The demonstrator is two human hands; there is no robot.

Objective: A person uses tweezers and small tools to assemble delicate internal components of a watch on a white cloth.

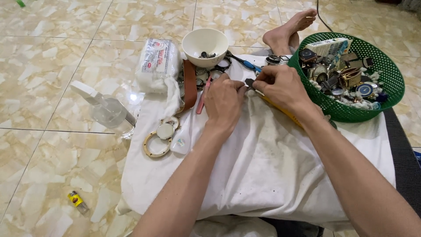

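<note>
Your left hand and right hand pinch a small dark part together over the white cloth. The white bowl sits just beyond; the green basket crowds your right wrist.

white cotton pack, basket's pale box

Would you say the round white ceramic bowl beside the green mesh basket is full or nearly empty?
Nearly empty: the round white ceramic bowl stands upright, with only a few small dark parts on its bottom and bare white walls above them.
</note>
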